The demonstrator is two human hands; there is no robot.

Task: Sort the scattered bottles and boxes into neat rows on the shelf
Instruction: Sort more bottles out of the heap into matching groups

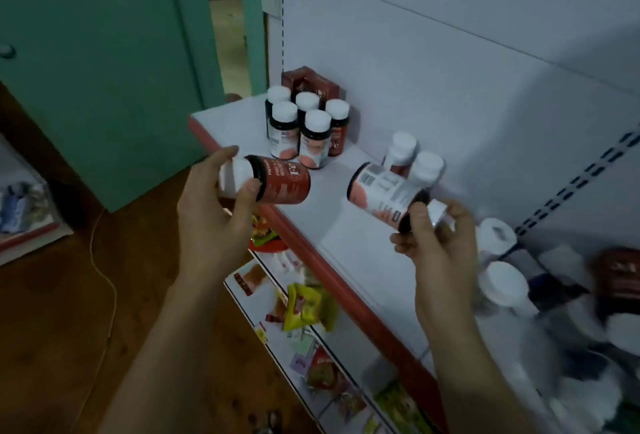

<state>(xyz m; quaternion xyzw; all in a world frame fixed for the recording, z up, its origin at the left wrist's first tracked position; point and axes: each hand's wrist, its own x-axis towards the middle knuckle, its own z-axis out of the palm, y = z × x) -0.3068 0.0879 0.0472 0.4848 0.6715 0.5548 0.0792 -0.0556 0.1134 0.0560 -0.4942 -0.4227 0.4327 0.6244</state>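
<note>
Here, at the frame's centre, the left grip clasps a red-labelled bottle by its white cap, the bottle lying sideways over the shelf edge. The right grip pinches a white-labelled bottle by its cap, tilted above the shelf. Behind, five upright bottles stand clustered before a dark red box; two more bottles stand by the back wall.
</note>
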